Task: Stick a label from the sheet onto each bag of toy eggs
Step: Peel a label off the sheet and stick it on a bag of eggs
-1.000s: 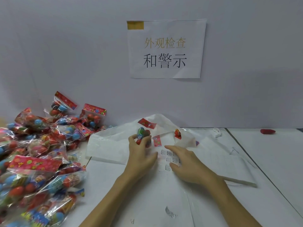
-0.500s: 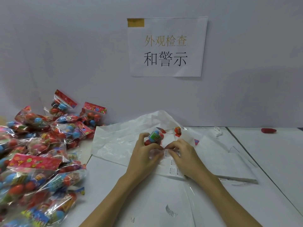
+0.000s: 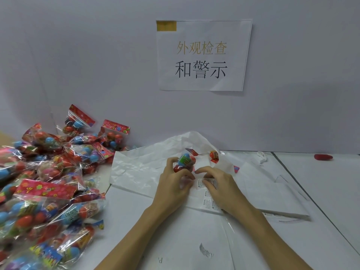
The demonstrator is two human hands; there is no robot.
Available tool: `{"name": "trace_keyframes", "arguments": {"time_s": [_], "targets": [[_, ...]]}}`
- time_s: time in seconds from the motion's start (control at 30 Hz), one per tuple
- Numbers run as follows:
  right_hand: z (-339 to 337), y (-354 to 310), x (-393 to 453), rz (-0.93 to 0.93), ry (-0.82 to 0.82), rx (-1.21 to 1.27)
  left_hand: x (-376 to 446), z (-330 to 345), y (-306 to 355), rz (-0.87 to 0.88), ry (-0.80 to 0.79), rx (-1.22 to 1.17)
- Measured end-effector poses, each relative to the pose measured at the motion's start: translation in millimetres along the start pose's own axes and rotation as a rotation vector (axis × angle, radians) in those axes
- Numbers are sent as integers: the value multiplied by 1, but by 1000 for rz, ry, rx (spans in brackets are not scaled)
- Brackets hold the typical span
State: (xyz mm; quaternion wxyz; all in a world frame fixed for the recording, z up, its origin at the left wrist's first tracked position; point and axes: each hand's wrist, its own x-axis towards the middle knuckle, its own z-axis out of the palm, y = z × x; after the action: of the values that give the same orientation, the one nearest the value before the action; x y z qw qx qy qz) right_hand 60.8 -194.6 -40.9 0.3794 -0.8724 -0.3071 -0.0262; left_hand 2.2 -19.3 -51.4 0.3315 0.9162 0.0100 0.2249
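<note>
A heap of unlabelled bags (image 3: pixel 44 191) fills the table's nine o'clock side. At centre lies the label sheet (image 3: pixel 209 199), its long axis running from twelve to six. The left hand (image 3: pixel 171 184) grips one bag of toy eggs (image 3: pixel 185 160) just at the sheet's eleven o'clock. The right hand (image 3: pixel 218 184), nearer the sheet, looks to pinch a label at its top edge, fingertips curled.

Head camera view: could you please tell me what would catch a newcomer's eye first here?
Probably the big heap of bagged toy eggs, red and blue, piled at the left of the table. Next, the paper sign with Chinese characters taped to the wall above. At centre, the left hand grips one bag of eggs while the right hand works at the label sheet.
</note>
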Motion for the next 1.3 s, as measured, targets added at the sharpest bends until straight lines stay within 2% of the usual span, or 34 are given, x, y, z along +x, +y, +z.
{"name": "trace_keyframes", "arguments": {"time_s": [0.2, 0.3, 0.4, 0.47, 0.57, 0.63, 0.7, 0.77, 0.9, 1.3], "targets": [[-1, 4, 1, -91, 70, -4, 1, 2, -6, -20, -3, 1], [-5, 0, 2, -104, 220, 90, 3, -1, -4, -89, 51, -109], [-16, -8, 2, -45, 368, 382, 8, -9, 0, -146, 228, -272], [-23, -14, 0, 51, 367, 638, 11, -18, 4, -186, 293, -481], [-23, -20, -4, 172, 298, 905, 10, -23, 15, -281, 233, -879], [-21, -25, -6, 188, 279, 1005, 8, -21, 19, -313, 186, -939], [-19, -28, -6, 160, 306, 976, 7, -18, 20, -319, 148, -1017], [-18, -29, -6, 102, 335, 844, 7, -15, 22, -348, 113, -1094], [-13, -29, -6, 30, 364, 685, 8, -11, 24, -397, 106, -1113], [-9, -27, -5, 26, 349, 614, 8, -7, 20, -355, 82, -1087]]}}
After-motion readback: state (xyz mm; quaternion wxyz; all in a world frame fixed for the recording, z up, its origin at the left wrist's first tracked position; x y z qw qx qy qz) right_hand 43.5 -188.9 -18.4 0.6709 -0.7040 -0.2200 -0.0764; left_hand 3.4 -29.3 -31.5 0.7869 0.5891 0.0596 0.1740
